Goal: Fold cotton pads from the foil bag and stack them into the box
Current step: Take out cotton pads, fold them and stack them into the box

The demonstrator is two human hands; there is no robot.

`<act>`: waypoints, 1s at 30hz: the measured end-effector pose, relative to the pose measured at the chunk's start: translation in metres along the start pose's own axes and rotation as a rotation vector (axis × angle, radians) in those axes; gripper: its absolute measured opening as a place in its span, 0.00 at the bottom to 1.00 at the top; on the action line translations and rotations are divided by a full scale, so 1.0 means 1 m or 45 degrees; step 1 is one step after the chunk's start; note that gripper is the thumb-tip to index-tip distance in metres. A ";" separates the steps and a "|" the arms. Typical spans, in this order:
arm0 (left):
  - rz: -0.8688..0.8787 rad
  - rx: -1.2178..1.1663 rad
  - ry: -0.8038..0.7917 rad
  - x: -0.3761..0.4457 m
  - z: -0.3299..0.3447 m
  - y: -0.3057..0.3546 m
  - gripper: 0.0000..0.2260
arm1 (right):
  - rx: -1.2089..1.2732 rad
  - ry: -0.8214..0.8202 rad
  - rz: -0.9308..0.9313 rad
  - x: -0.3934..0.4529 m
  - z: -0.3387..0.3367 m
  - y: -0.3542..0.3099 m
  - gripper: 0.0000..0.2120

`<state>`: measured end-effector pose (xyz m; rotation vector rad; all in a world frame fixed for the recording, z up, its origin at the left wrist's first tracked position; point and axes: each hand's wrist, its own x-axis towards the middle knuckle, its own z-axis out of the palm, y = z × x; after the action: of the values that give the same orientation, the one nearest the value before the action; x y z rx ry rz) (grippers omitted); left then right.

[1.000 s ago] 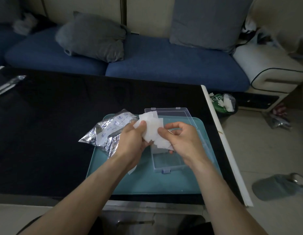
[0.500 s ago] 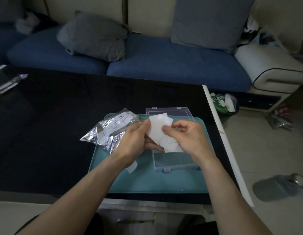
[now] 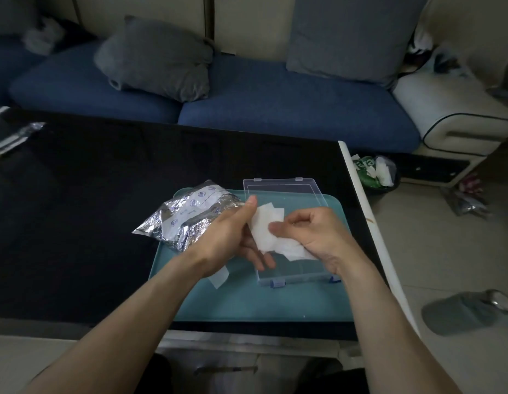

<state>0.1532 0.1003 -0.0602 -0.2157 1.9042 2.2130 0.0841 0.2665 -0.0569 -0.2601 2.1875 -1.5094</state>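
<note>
Head view: your left hand [image 3: 233, 237] and right hand [image 3: 312, 234] both pinch the cotton pads [image 3: 265, 226] above the open clear box [image 3: 292, 268], at the teal tray's [image 3: 247, 302] centre. Since a second ago the pads have slid lower toward the box, overlapping more, so the fold looks underway. The foil bag [image 3: 187, 214] lies at 9 o'clock.
</note>
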 end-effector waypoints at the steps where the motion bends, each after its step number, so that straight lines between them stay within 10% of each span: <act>1: 0.012 0.012 -0.013 0.000 -0.001 0.000 0.32 | -0.002 -0.001 0.003 0.000 0.001 -0.001 0.14; 11: -0.153 -0.113 0.276 0.013 -0.001 -0.014 0.09 | -0.005 0.136 -0.108 -0.002 0.008 -0.003 0.24; 21: -0.304 -0.631 -0.466 0.009 0.002 -0.006 0.21 | -0.144 0.265 -0.500 0.002 0.021 0.002 0.08; 30: -0.162 -0.377 0.105 0.017 0.002 -0.019 0.07 | 0.113 0.106 -0.123 0.007 -0.008 0.006 0.18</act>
<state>0.1413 0.1059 -0.0824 -0.4680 1.5428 2.4221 0.0743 0.2726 -0.0622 -0.2822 2.1928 -1.6935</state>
